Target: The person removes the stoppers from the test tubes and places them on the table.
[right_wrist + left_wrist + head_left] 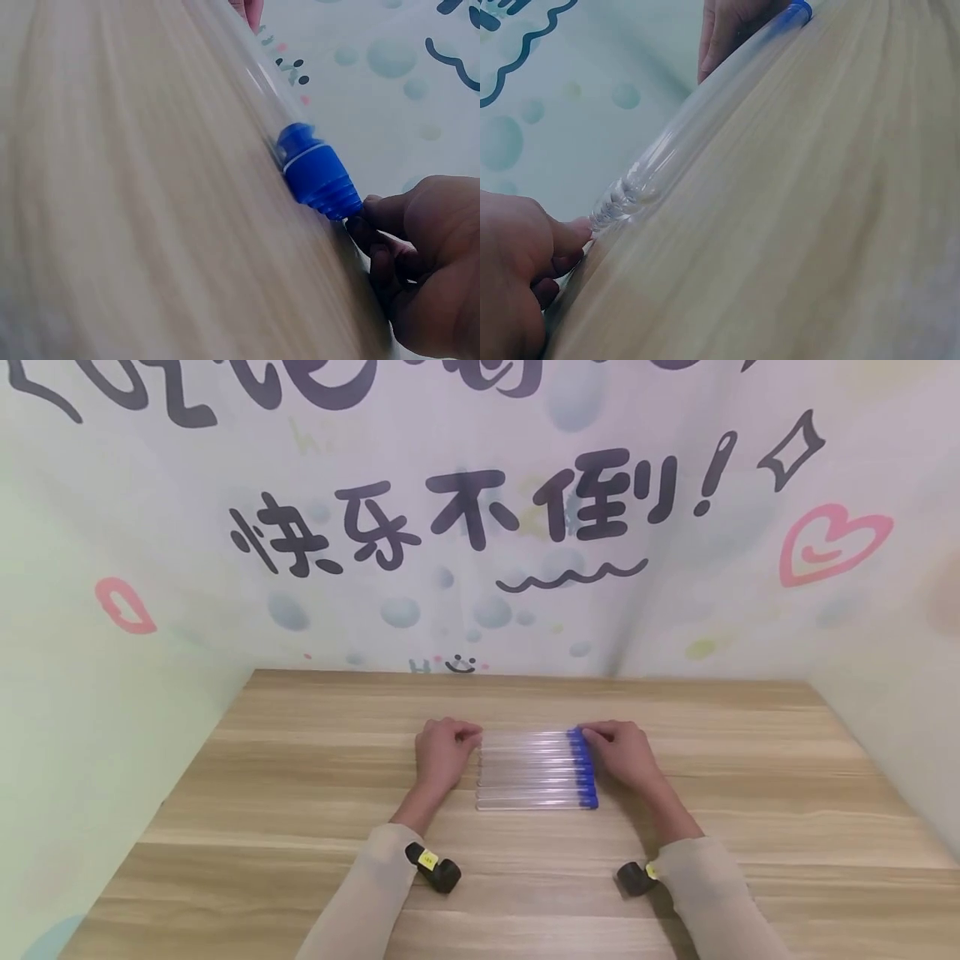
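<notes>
A row of several clear test tubes (pixel 525 770) lies flat on the table, side by side, rounded ends to the left and blue caps (pixel 584 777) to the right. At the far-left corner of the row, my left hand (pixel 441 753) pinches the rounded end of the farthest tube with thumb and finger. My right hand (pixel 626 755) holds the same tube at its capped end, on the opposite side. In the right wrist view, fingertips meet the tip of a ridged blue cap (pixel 319 172). The left wrist view shows the rounded tube ends (pixel 615 204) stacked in line at the thumb.
The wood-grain table (pixel 300 777) runs back to a white wall covering (pixel 420 602) with dark lettering, bubbles and hearts. Pale side walls stand left and right. Each sleeved wrist wears a small black camera (pixel 442 872).
</notes>
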Tool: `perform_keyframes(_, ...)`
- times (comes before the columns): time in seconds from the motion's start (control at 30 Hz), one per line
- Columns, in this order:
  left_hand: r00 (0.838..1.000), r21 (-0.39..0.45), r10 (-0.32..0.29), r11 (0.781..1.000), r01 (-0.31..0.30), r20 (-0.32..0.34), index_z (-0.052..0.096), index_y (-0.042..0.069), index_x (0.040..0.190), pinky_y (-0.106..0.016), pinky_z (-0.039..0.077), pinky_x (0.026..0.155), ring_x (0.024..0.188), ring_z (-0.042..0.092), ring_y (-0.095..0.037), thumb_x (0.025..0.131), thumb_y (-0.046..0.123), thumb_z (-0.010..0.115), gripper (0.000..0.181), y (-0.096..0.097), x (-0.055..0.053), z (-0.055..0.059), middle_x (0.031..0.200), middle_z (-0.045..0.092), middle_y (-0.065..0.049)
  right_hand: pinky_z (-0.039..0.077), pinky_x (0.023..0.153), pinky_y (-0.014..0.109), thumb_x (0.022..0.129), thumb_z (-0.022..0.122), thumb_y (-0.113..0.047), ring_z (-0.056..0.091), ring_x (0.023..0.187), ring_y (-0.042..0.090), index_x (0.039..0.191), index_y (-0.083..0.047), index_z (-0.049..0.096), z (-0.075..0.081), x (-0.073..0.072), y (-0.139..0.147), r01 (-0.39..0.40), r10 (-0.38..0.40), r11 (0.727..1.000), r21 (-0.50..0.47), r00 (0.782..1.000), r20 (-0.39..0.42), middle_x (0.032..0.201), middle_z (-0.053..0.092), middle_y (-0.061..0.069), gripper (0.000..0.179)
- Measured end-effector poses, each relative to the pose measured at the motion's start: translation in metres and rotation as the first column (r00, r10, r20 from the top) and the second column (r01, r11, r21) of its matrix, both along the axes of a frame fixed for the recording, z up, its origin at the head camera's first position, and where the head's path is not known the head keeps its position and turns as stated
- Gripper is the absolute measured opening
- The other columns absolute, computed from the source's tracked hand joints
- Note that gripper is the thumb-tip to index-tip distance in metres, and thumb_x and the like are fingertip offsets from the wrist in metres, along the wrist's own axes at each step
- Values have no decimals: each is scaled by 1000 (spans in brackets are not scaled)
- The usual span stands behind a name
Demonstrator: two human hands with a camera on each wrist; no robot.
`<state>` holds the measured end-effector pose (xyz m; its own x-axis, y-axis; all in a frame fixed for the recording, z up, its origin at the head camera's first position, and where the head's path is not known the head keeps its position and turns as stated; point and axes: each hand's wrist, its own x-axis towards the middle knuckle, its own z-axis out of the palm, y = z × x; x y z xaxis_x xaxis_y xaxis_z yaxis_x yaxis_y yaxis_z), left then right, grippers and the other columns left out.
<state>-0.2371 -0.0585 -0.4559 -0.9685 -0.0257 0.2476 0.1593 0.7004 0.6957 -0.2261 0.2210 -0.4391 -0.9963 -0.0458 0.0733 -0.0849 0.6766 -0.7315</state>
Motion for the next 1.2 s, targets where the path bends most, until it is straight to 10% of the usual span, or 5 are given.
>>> perform_keyframes(0.33, 997, 231, -28, 973, 9, 77, 74, 16, 100, -29, 50, 70, 79, 59, -12, 87, 23, 71, 14, 2, -7, 2, 87, 68, 4, 43, 86, 34, 97, 57, -27, 53, 106, 22, 123, -10, 65, -1, -3, -5, 186, -156, 943, -274, 979, 128, 121, 62, 9, 31)
perform_keyframes(0.53, 991, 302, -35, 953, -6, 131, 72, 17, 100, -31, 50, 75, 83, 60, -12, 88, 25, 70, 14, 5, -12, 0, 89, 68, 6, 46, 82, 31, 93, 63, -35, 53, 100, 22, 120, -12, 64, -6, -12, -3, 170, -124, 916, -364, 981, 148, 113, 61, 8, 35)
perform_keyframes(0.93, 996, 352, -44, 936, 13, 80, 69, 17, 105, -32, 50, 79, 87, 63, -12, 90, 23, 68, 16, 9, -19, -1, 92, 68, 6, 47, 78, 32, 90, 67, -32, 58, 90, 23, 112, -14, 65, -13, -23, 6, -21, 33, 953, -303, 999, 33, 97, 63, 8, 28)
perform_keyframes(1.2, 995, 407, -70, 913, 32, 78, 69, 16, 103, -33, 50, 81, 89, 63, -14, 88, 23, 71, 17, 8, -17, 1, 95, 68, 3, 47, 79, 32, 92, 65, -32, 57, 91, 19, 112, -16, 68, -14, -21, 2, 32, -34, 977, -211, 999, -6, 100, 66, 3, 26)
